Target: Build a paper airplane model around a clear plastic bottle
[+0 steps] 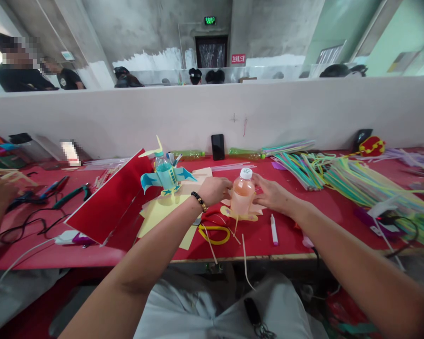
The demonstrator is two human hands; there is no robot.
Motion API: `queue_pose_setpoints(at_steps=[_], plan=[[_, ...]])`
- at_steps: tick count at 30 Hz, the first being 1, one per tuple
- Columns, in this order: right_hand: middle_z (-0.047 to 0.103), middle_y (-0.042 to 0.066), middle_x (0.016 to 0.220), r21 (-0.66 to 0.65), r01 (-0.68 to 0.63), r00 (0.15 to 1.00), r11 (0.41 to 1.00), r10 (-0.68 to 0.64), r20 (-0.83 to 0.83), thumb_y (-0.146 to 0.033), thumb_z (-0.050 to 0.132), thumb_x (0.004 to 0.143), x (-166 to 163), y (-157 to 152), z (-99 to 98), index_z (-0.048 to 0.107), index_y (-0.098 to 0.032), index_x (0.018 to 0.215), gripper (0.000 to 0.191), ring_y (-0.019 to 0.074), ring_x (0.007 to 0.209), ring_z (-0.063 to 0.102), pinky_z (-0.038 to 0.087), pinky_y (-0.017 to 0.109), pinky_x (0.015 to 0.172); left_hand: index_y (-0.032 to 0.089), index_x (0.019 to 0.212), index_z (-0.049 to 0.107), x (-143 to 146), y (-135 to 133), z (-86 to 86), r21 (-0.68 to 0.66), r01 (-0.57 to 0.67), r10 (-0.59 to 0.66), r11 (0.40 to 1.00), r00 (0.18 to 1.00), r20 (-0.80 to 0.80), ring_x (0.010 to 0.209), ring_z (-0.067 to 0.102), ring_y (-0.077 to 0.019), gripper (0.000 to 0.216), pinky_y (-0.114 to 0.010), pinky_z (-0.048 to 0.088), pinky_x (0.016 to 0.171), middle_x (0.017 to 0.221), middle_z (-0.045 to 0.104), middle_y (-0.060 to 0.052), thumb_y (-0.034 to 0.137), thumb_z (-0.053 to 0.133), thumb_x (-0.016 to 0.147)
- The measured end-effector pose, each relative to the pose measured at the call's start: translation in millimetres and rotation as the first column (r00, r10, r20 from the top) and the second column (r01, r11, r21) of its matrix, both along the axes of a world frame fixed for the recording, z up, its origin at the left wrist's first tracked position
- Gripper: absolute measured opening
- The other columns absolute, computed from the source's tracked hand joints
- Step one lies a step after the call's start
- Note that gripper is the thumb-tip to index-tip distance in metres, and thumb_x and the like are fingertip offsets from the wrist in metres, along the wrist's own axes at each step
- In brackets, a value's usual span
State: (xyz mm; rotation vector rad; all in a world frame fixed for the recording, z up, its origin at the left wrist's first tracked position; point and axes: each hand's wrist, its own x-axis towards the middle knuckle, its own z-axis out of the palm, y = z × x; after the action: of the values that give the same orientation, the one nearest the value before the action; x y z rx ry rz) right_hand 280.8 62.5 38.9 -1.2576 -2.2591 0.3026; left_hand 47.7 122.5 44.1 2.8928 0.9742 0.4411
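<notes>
A clear bottle (243, 194) with a white cap stands upright on the red table, wrapped in pale pink paper, with a yellow paper base (246, 217) under it. My left hand (215, 191) is closed at its left side, fingertips partly hidden. On the other side my right hand (273, 195) curves its thumb and fingers against the bottle. Scissors with yellow and red handles (215, 234) lie in front, beside thin paper strips (245, 254). A white marker (274, 230) rests to the right. Behind my left wrist stands a bottle rocket with blue paper wings (167, 175).
Yellow paper sheets (159, 217) lie left of centre near a tilted red board (108, 200). A phone (217, 147) leans on the white partition (155, 113). Colourful strips (353, 181) cover the right side. Another person's hand (0, 190) is at far left, near pliers (70, 195).
</notes>
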Motion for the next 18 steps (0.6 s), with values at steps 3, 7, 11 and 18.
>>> queue_pose_setpoints(at_steps=[3,7,11,18], plan=[[0.061,0.010,0.122,-0.001,0.022,0.999,1.000,-0.022,0.022,-0.021,0.064,0.076,-0.3,-0.7,0.5,0.029,-0.026,0.140,0.073,0.0269,0.106,0.062,0.048,0.039,0.089,0.022,0.086,0.068,0.6,1.2,-0.5,0.000,0.001,-0.001,1.000,1.000,0.003,0.081,0.063,-0.0199,0.014,-0.027,0.035,0.063,0.092,0.071,-0.004,0.026,0.060,0.076],[0.061,0.009,0.125,0.010,-0.004,1.000,1.000,0.003,0.014,-0.022,0.063,0.076,2.9,-1.3,-0.1,0.027,-0.026,0.143,0.075,0.0249,0.107,0.062,0.048,0.036,0.090,0.021,0.085,0.067,-1.9,2.0,-3.1,-0.001,-0.020,0.020,1.000,1.000,0.024,0.079,0.063,-0.0199,0.014,-0.028,0.036,0.062,0.089,0.071,-0.003,0.029,0.062,0.075],[0.057,0.008,0.131,0.046,-0.032,0.999,0.998,0.031,0.026,-0.022,0.066,0.074,14.1,-1.0,-2.1,0.024,-0.026,0.146,0.083,0.0246,0.114,0.058,0.046,0.038,0.095,0.022,0.093,0.066,-7.7,-1.5,-4.2,-0.009,-0.047,0.048,0.999,0.997,0.063,0.082,0.063,-0.0203,0.024,-0.028,0.040,0.067,0.096,0.070,-0.002,0.034,0.067,0.072],[0.060,0.009,0.127,0.021,0.059,0.984,0.998,-0.062,0.169,-0.030,0.067,0.074,32.1,-19.1,6.1,0.019,-0.028,0.149,0.089,0.0261,0.110,0.060,0.047,0.043,0.093,0.024,0.101,0.065,-21.6,-16.4,5.1,-0.016,-0.100,0.101,0.995,0.968,0.230,0.088,0.061,-0.0196,0.036,-0.029,0.042,0.073,0.102,0.068,-0.002,0.047,0.069,0.073]])
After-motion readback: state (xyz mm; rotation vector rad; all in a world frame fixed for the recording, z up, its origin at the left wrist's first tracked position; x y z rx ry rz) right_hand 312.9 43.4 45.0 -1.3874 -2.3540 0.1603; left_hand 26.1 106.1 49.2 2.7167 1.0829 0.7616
